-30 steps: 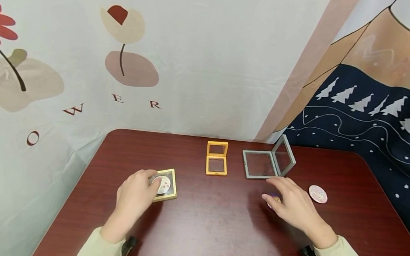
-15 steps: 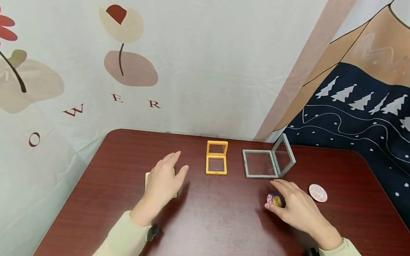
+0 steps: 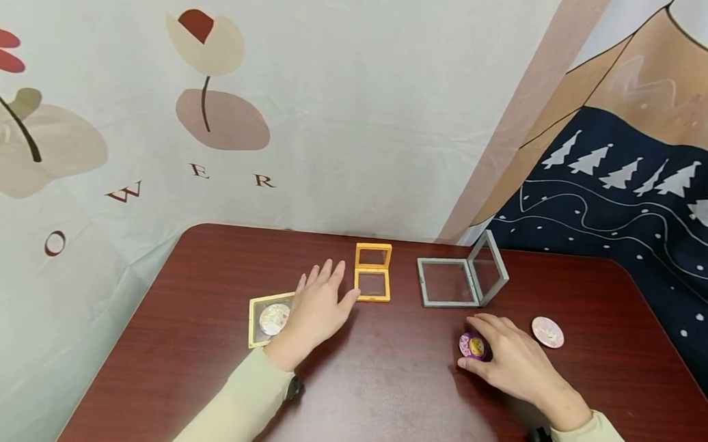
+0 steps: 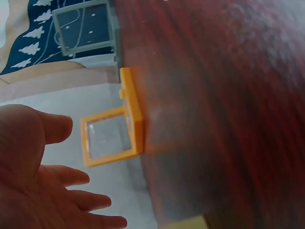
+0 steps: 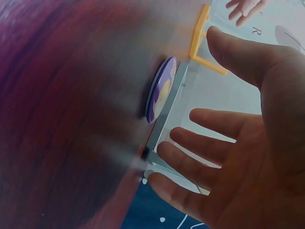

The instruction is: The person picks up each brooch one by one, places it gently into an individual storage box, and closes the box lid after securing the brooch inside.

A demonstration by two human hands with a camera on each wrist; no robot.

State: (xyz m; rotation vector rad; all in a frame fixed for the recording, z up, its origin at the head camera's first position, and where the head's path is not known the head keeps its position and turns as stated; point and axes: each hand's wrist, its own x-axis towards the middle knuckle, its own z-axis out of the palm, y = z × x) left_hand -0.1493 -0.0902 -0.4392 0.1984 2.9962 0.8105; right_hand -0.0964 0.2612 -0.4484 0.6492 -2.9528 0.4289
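Observation:
My left hand, fingers spread, hovers between the pale yellow case and the small orange case. The orange case stands open, its clear lid raised. Inside the closed yellow case lies a round light badge, partly covered by the hand. On the right, my right hand is beside a round purple badge, which lies flat on the table between thumb and fingertips. The right wrist view shows those fingers apart from the purple badge.
A larger grey case stands open behind the right hand, lid tilted up. A pink round badge lies to its right. The dark red table ends at a printed cloth backdrop.
My left hand has left the yellow case and moved right and forward toward the orange case. My right hand has shifted slightly right, so the purple badge shows more.

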